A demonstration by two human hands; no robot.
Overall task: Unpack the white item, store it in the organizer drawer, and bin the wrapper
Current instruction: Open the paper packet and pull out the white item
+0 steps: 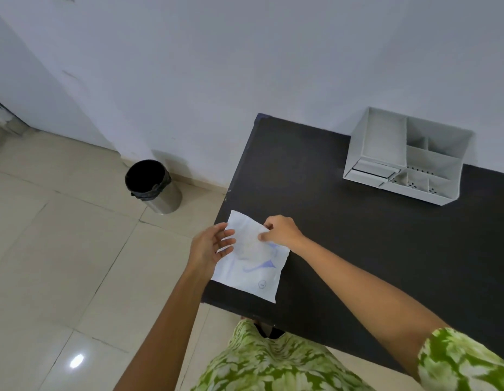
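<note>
White packet (252,256) on dark table (358,249): right hand (281,231) pinches its top, left hand (209,245) spread beside.

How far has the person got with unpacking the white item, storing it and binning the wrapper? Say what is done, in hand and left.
Done: nothing visibly finished; the white packet looks sealed, lying at the table corner. In hand: the right hand pinches its top edge while the left hand steadies its side. Left: opening it, putting the item into an organizer drawer, and dropping the wrapper in the bin on the floor.
</note>
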